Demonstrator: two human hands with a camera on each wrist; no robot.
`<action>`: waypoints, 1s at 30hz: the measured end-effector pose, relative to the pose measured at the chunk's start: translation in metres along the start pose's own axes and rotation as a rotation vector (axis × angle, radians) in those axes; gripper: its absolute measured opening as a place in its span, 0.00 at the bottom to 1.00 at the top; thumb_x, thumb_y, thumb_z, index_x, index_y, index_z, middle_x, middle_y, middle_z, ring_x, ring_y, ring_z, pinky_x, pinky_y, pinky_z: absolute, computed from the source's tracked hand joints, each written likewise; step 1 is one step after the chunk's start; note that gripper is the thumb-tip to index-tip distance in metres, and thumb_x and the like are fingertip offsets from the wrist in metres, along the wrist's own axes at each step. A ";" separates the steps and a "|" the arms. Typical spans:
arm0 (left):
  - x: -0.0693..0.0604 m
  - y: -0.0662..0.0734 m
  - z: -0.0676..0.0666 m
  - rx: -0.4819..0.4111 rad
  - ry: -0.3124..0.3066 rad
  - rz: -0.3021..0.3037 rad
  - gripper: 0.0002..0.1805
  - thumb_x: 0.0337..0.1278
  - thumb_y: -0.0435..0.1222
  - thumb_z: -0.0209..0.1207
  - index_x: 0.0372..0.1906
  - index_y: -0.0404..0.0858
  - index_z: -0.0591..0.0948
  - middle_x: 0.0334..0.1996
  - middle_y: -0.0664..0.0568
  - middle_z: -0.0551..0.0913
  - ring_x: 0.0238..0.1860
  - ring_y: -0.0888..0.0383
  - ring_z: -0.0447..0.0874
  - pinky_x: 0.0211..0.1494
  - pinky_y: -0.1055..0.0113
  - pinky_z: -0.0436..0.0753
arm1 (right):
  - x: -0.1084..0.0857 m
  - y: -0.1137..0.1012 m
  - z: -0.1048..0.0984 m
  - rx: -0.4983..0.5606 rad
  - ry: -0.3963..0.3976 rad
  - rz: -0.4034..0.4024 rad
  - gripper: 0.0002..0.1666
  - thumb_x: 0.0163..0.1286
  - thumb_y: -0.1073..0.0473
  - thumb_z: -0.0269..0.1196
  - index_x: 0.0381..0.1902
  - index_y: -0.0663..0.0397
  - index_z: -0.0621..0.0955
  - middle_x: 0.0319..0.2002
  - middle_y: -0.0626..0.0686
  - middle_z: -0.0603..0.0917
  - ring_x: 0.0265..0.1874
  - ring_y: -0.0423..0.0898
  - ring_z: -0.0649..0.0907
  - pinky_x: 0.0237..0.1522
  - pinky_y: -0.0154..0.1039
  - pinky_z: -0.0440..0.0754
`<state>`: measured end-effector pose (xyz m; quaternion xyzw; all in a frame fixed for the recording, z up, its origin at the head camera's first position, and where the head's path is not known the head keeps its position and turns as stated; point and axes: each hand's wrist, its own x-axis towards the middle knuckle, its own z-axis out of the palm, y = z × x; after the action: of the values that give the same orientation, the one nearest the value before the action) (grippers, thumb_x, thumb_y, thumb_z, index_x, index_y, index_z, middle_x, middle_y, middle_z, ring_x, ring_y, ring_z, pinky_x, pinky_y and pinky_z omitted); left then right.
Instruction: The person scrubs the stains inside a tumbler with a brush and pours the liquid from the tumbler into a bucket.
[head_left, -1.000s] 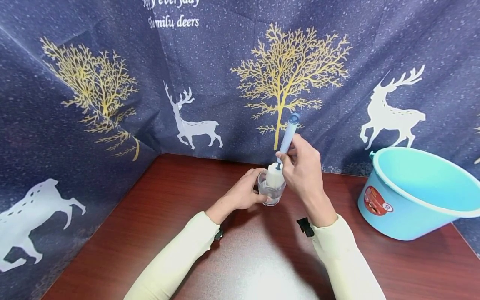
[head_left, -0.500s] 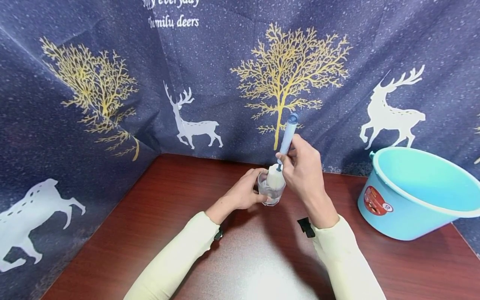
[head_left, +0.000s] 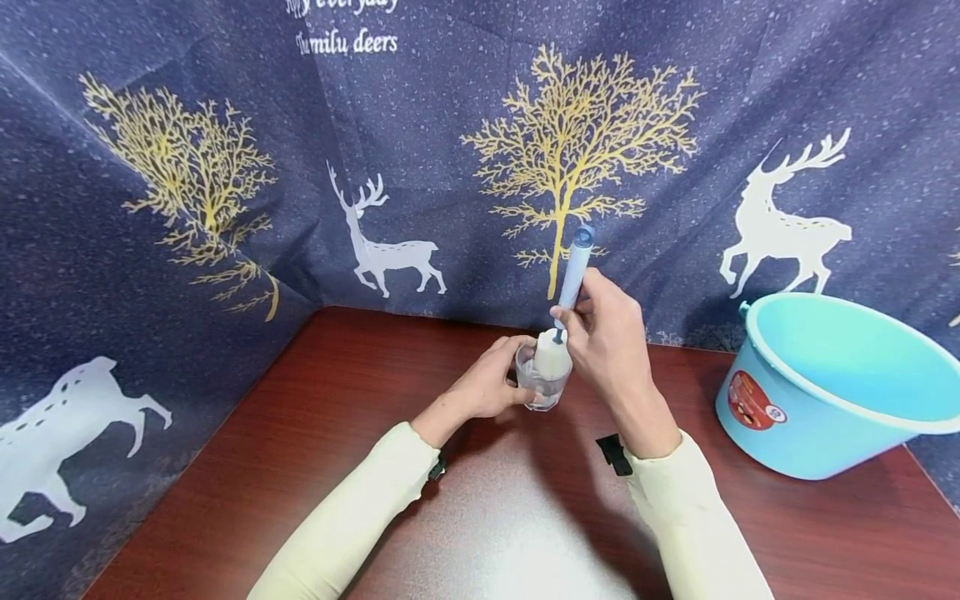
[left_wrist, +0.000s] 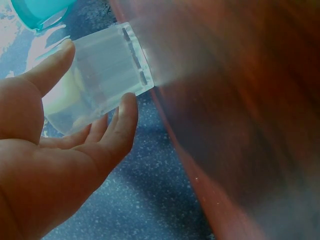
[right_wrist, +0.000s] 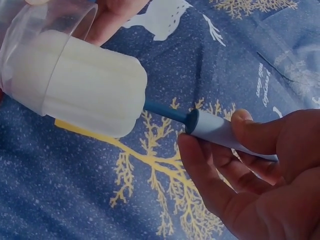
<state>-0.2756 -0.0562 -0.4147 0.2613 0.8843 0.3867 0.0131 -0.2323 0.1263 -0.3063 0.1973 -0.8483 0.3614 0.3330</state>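
Note:
A clear cup (head_left: pixel 542 392) stands on the table, gripped by my left hand (head_left: pixel 487 382), with the thumb on one side and the fingers round the other in the left wrist view (left_wrist: pixel 75 135). My right hand (head_left: pixel 611 337) pinches the light blue handle (head_left: pixel 574 275) of a sponge brush. The white sponge head (head_left: pixel 552 357) is partly inside the cup, its upper end sticking out of the rim. In the right wrist view a dark blue stem (right_wrist: pixel 167 111) joins the sponge (right_wrist: pixel 95 82) to the handle (right_wrist: pixel 215 129), held between thumb and fingers (right_wrist: pixel 260 170).
A light blue bucket (head_left: pixel 802 417) with a red label stands at the right on the dark red wooden table (head_left: pixel 360 375). Behind the table hangs a dark blue cloth (head_left: pixel 450 100) printed with white deer and yellow trees.
The brush handle's top has tilted slightly to the left, and my right wrist has shifted a little to the right. My left hand and the cup look nearly unchanged.

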 end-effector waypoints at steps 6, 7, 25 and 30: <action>0.000 -0.002 0.001 0.000 -0.004 0.002 0.43 0.56 0.37 0.78 0.75 0.37 0.70 0.62 0.44 0.75 0.59 0.51 0.81 0.66 0.60 0.80 | -0.001 -0.001 -0.002 0.001 -0.014 -0.002 0.14 0.64 0.70 0.75 0.40 0.60 0.79 0.33 0.57 0.87 0.28 0.50 0.87 0.31 0.45 0.78; 0.000 -0.002 0.001 0.001 -0.004 0.002 0.43 0.56 0.37 0.78 0.75 0.38 0.70 0.62 0.45 0.75 0.59 0.52 0.81 0.66 0.60 0.80 | -0.001 -0.001 -0.002 0.002 -0.014 -0.003 0.14 0.64 0.70 0.75 0.39 0.60 0.79 0.33 0.57 0.87 0.29 0.50 0.88 0.31 0.45 0.79; 0.001 -0.002 0.000 0.016 -0.006 0.010 0.45 0.56 0.38 0.78 0.76 0.39 0.69 0.61 0.45 0.76 0.60 0.53 0.77 0.67 0.59 0.79 | -0.002 -0.002 -0.006 0.053 -0.042 -0.013 0.14 0.63 0.71 0.76 0.38 0.60 0.79 0.32 0.58 0.88 0.32 0.51 0.91 0.31 0.47 0.84; 0.000 -0.002 -0.001 -0.011 -0.012 0.003 0.45 0.56 0.37 0.78 0.76 0.36 0.68 0.61 0.44 0.75 0.59 0.52 0.80 0.65 0.59 0.82 | -0.002 -0.003 -0.006 0.072 -0.054 -0.021 0.14 0.64 0.70 0.76 0.37 0.60 0.79 0.30 0.57 0.87 0.30 0.50 0.91 0.27 0.45 0.83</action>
<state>-0.2764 -0.0576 -0.4152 0.2648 0.8818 0.3899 0.0191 -0.2269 0.1287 -0.3029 0.2277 -0.8413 0.3827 0.3065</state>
